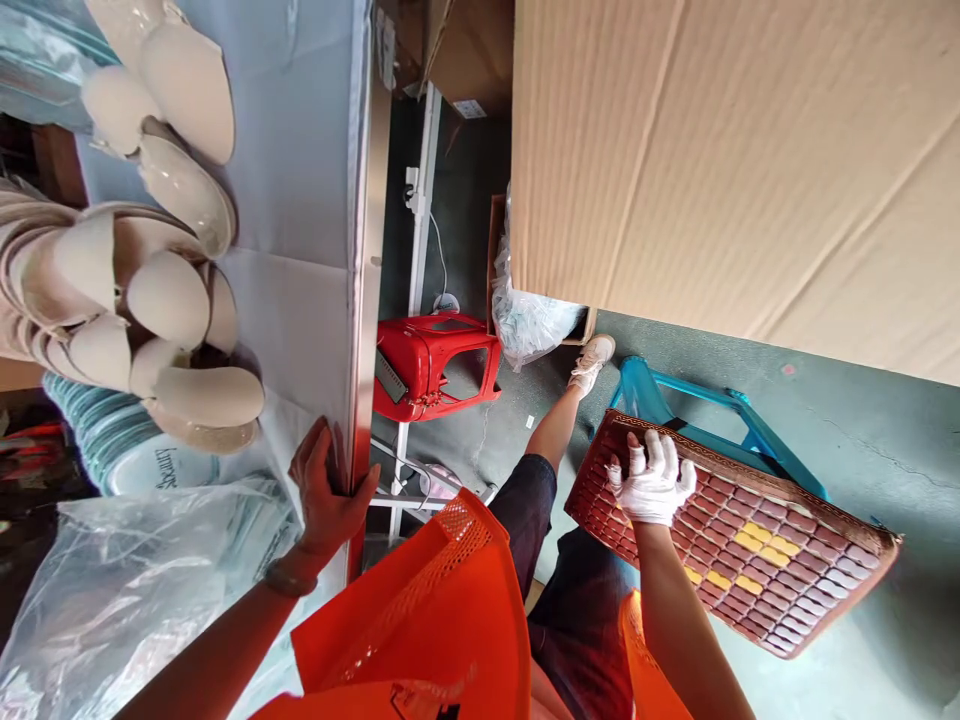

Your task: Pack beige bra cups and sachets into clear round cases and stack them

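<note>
My left hand (324,500) rests on the metal-edged side of the table (289,300) with its pale cloth cover. Its fingers lie over the top and the thumb is spread apart along the edge. My right hand (654,480), in a white glove with some fingertips bare, is spread on a brown tiled seat mat (765,560) with some yellow tiles. The mat lies on a blue plastic stool (705,400). Cream moulded cups (169,300) are stacked and scattered on the table beyond my left hand, beside a clear plastic bag (150,570).
A large cardboard box (720,150) fills the upper right. On the floor are a red plastic stool (435,370) and a box holding a plastic-wrapped bundle (532,315). Teal-white round packs (142,450) stand stacked at the left. A white pole (424,200) carries a cable.
</note>
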Available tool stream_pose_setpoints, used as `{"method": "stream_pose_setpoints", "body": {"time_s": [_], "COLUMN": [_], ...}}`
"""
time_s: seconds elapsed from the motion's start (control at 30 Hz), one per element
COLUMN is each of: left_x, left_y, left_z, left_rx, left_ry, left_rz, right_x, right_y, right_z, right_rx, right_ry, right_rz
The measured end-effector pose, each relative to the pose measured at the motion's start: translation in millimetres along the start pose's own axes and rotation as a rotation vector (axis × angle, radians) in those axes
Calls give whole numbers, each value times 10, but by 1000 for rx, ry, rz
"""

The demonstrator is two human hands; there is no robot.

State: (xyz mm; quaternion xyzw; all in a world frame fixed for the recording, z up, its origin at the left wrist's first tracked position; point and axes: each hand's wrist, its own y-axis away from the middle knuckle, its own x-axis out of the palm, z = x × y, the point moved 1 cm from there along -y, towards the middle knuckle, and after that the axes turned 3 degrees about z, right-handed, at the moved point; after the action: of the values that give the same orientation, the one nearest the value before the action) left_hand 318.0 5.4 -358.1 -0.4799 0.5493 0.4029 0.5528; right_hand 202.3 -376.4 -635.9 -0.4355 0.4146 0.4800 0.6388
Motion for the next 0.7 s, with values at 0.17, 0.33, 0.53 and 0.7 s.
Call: {"method": "stream_pose_setpoints", "body": {"time_s": [0.17, 0.33, 0.53, 0.7], "left_x": [-31, -27, -8, 13], "left_y": [-1, 18, 33, 30], "left_z": [-49, -21, 16, 9], "left_rx": [-65, -58, -56, -81], "left_ry": [1, -4, -11, 14], "left_rz": [39, 44, 21, 33], "right_x": [-28, -31, -17, -14], "right_y": [-35, -38, 7, 5], "right_z": [16, 26, 5, -4], "right_rx": [-4, -6, 25, 14], "right_ry": [9, 16, -27, -18], "right_rz": [-13, -14, 18, -14]}}
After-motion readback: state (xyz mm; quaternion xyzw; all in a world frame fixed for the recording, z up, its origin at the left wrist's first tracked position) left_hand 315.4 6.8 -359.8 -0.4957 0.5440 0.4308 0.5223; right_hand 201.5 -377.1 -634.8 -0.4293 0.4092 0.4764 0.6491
